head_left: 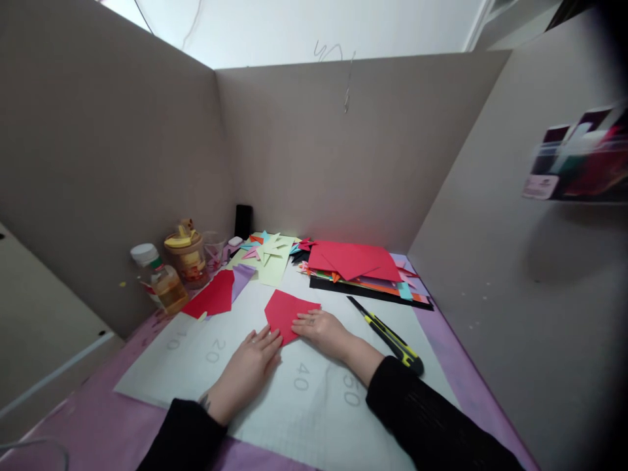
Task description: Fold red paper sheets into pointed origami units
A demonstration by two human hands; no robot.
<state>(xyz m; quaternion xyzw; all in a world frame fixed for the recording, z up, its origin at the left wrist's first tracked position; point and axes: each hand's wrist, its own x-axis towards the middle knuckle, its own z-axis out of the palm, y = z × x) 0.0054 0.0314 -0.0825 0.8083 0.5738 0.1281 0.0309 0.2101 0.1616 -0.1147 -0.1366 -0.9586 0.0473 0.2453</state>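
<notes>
1. Both hands lie flat, fingers spread, with no grip closed on anything: the left hand point(252, 360) presses its fingertips on the lower left edge of the red folded paper point(287, 313), and the right hand point(324, 329) presses its right edge.
2. That paper lies on the white numbered mat point(304, 405), mid-worktop.
3. Just right of the right forearm lies a yellow-and-black utility knife point(387, 335).
4. Behind it sits a stack of coloured paper point(363, 268); to the left, another red piece point(213, 294), a bottle point(159, 278) and a jar point(189, 256).
</notes>
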